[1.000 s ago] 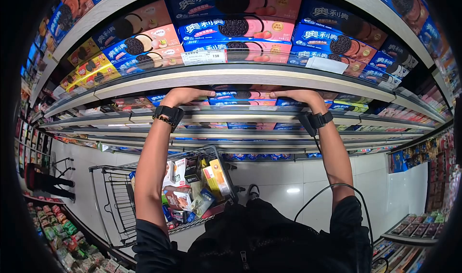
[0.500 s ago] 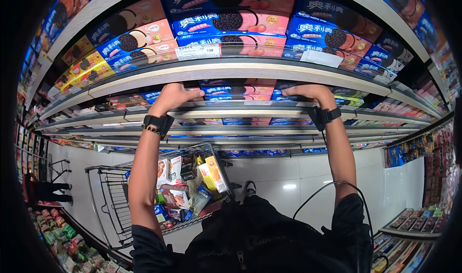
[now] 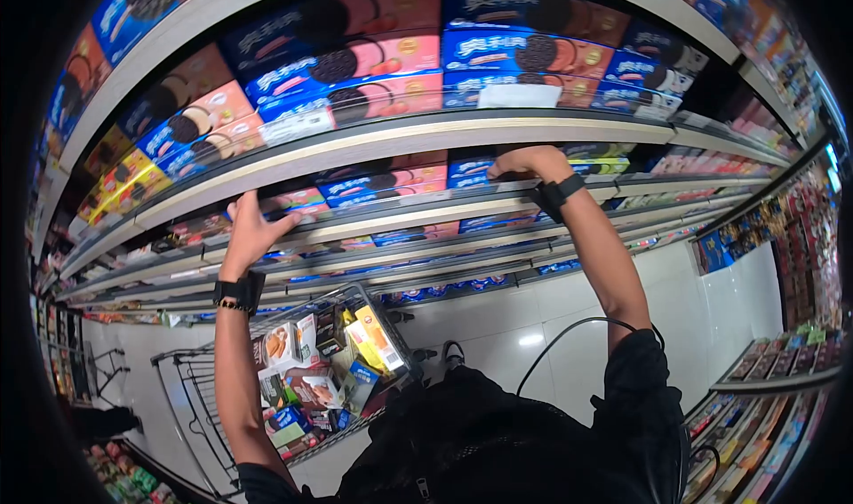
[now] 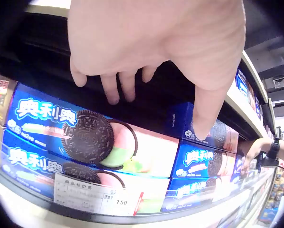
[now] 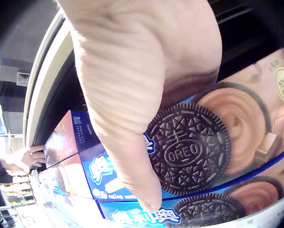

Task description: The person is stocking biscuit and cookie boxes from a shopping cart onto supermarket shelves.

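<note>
At 8 o'c in the head view, a black wire shopping cart point(image 3: 393, 333) carries mixed boxed goods point(image 3: 315, 387). At 9 o'c the bare L hand point(image 3: 253, 238) reaches in below a pale wood-look shelf edge point(image 3: 426, 138): fingers loose & a bit apart in the dark gap, thumb well out, nothing held. Left wrist view, approx. 8 o'c: blue cardboard biscuit boxes w/ pink-and-green filling print point(image 4: 92, 135) lie stacked behind a white paper price tag point(image 4: 85, 194). Thumb overlaps a recessed blue box w/ dark cookie print point(image 4: 220, 135) at 4 o'c; contact, can't tell. Head view, 11 o'c: blue-and-pink boxes point(image 3: 384, 187), stacked, no hand on them. 2 o'c: bare R hand point(image 3: 533, 162), thumb down across the front of blue-and-brown chocolate boxes point(image 5: 189, 147); other fingers hidden, so grip unknown. Progress, my guess: middle stacks look shelved & lined up, so prob. done; R stack prob. mid-handling. How much is left, unclear.
</note>
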A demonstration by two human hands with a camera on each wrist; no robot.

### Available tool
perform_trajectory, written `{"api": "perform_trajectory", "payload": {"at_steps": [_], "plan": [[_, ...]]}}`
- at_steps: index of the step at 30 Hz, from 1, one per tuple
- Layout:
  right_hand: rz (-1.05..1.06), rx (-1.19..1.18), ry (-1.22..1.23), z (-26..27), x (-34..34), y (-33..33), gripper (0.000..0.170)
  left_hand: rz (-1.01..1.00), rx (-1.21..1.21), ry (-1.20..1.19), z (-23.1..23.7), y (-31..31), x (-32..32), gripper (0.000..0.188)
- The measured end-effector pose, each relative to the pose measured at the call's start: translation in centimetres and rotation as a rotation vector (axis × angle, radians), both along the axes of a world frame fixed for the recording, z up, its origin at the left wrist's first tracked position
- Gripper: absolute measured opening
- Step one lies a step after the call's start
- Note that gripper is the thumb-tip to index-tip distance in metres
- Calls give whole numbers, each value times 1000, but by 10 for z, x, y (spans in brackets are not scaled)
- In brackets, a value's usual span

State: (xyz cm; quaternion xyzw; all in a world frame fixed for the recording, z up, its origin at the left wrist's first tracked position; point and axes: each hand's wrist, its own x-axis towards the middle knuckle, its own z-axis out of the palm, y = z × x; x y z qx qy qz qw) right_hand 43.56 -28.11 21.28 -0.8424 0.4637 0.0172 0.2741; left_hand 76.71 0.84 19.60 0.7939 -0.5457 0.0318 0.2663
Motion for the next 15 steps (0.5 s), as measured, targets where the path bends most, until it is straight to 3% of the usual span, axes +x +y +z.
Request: {"api": "perform_trajectory", "payload": {"at_steps": [4, 6, 7, 11, 15], "plan": [[101, -88, 143, -2, 7, -5, 39, 63, 39, 36, 1, 3, -7, 82], [159, -89, 206, 3, 6, -4, 50, 29, -4, 22, -1, 6, -7, 83], [251, -195, 164, -8, 4, -15, 56, 1, -49, 11, -3, 6, -6, 85], [270, -365, 70, 1, -36, -18, 65, 41, -40, 0, -12, 21, 2, 88], [235, -461, 202, -11, -94, -42, 60, 27, -48, -9, -12, 38, 0, 93]]}}
